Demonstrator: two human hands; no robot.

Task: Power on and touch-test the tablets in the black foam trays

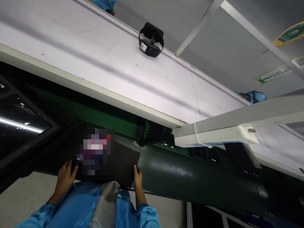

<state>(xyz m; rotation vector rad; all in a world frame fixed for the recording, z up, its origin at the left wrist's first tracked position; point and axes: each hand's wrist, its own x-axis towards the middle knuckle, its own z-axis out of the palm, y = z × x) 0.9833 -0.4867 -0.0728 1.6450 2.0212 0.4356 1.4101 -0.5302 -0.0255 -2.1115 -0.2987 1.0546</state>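
Note:
A flat black panel [122, 161] lies at the near edge of the dark green belt, in front of my body. Part of its upper face is hidden by a blurred, blocky patch. At the panel's left front corner is my left hand [64, 177], its fingers curled over a dark edge. My right hand [138, 175] grips the right edge, with the thumb showing on top and the other fingers partly hidden. Both sleeves are blue.
Above the belt [166, 177] runs a long white shelf [106, 66] carrying a black headset [151, 39]. A white beam [213, 136] juts in from the right. At left stands a dark glossy screen [20, 123]. Other people's blue sleeves [257, 96] show beyond the shelf.

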